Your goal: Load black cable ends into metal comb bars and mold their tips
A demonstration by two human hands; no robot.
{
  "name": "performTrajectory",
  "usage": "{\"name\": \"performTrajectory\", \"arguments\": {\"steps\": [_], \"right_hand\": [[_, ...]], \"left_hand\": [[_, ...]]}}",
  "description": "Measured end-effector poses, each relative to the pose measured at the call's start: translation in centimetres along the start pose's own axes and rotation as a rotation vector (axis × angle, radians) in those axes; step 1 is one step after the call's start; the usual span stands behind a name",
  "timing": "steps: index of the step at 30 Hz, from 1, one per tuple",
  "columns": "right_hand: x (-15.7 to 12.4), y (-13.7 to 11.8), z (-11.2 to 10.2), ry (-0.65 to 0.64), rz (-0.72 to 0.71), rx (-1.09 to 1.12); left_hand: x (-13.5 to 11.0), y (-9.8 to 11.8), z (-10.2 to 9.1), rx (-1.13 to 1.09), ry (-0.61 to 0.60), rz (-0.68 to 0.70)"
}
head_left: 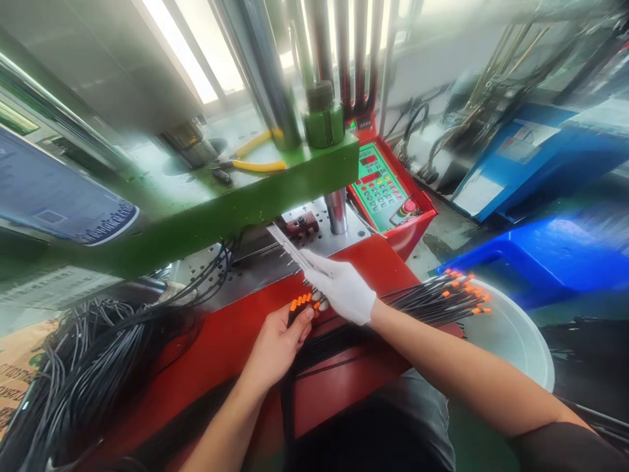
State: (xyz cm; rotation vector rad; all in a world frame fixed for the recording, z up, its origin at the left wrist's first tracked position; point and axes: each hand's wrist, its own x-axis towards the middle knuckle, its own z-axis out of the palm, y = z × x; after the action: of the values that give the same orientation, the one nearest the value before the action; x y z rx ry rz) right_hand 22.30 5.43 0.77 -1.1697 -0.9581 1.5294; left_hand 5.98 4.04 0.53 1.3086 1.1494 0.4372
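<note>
My bare left hand is closed around a few black cables, pinching them just below their orange ends, which stand in a row above the fingers. Close beside it, my right hand, in a white glove, grips a narrow metal bar that points up and away toward the press. Small pegs or notches show along the bar's edge. The gloved fingertips almost meet the orange ends; whether they touch is hidden. Under both hands, more black cables lie across the red bench.
A green press frame spans the front, with yellow-handled pliers on top. A red control box stands to the right. Orange-tipped cables reach over a pale round tub near a blue stool. A black cable pile fills the left.
</note>
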Motion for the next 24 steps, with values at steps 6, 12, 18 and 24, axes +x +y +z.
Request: {"name": "performTrajectory", "arguments": {"steps": [6,12,18,24], "right_hand": [[0.0,0.0,-0.1,0.002,-0.034,-0.025],[-0.2,-0.7,-0.8,-0.078,-0.020,0.108],[-0.1,-0.3,-0.9,-0.083,-0.029,0.126],[0.0,0.0,-1.0,-0.113,-0.074,0.112]], "left_hand": [[0.0,0.4,0.5,0.122,0.026,0.030],[0.0,0.7,-0.3,-0.077,0.137,0.022],[-0.4,0.9,-0.3,-0.025,0.069,0.108],[-0.6,0.8,-0.5,0.046,0.078,0.088]]}}
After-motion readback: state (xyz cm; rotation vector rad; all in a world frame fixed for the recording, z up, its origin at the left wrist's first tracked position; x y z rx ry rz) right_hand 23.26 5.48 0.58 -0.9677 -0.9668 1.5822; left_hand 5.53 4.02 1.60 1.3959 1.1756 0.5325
